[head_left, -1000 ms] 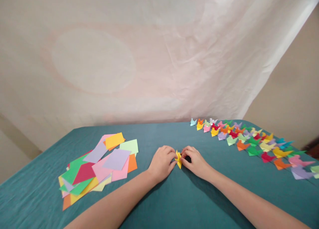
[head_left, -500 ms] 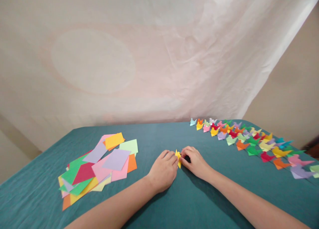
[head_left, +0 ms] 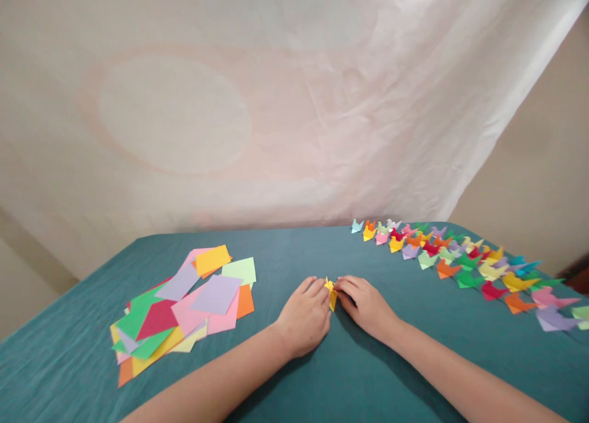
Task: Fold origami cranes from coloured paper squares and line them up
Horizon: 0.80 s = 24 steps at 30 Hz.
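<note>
A small folded yellow paper piece [head_left: 330,290] lies on the teal tablecloth [head_left: 322,374] between my two hands. My left hand [head_left: 305,315] rests on the cloth, its fingers curled and pinching the paper's left side. My right hand [head_left: 367,306] pinches the right side, its fingers curled with the tips on the paper. Most of the yellow piece is hidden by my fingers.
A loose pile of flat coloured paper squares [head_left: 184,303] lies at the left. Rows of several finished folded paper birds [head_left: 460,257] run along the right side toward the table's edge. A pale cloth backdrop [head_left: 230,104] hangs behind the table.
Both hands have slid a little nearer to me and pressed lower on the cloth. The yellow piece looks narrower and more covered by the fingers than a second ago.
</note>
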### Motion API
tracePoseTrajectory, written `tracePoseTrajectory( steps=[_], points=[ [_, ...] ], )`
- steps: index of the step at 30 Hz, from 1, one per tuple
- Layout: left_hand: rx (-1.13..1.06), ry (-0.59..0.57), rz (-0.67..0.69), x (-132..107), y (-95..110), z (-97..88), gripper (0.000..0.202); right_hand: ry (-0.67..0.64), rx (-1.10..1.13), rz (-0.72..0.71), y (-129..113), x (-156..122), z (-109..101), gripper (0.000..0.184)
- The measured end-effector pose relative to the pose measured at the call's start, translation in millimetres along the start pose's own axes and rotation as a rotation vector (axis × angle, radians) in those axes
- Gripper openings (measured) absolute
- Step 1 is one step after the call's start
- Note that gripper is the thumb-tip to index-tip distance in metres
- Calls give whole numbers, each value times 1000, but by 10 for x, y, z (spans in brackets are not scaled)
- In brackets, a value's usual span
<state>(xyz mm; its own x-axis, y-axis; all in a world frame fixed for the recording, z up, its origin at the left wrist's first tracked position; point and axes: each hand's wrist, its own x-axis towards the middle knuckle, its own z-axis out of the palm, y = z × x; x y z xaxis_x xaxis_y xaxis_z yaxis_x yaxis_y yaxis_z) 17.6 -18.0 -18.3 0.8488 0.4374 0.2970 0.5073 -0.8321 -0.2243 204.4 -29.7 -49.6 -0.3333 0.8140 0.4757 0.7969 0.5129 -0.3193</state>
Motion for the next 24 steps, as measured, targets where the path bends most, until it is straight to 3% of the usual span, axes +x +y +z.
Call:
tracePoseTrajectory(
  steps=[4,8,16,24],
  points=[
    [-18,9,-33,-6,-2,25,32,-25,-98,-140,-24,-89,-68,37],
    [-22,1,-33,-3,-4,28,32,-68,-184,-187,-46,-111,-83,34],
    [-38,-29,-29,18,-12,-22,33,-220,-291,-127,-138,-35,-147,30],
    [-53,-30,-11,27,-40,-59,29,-270,-297,-74,-138,2,-196,36]
  ],
)
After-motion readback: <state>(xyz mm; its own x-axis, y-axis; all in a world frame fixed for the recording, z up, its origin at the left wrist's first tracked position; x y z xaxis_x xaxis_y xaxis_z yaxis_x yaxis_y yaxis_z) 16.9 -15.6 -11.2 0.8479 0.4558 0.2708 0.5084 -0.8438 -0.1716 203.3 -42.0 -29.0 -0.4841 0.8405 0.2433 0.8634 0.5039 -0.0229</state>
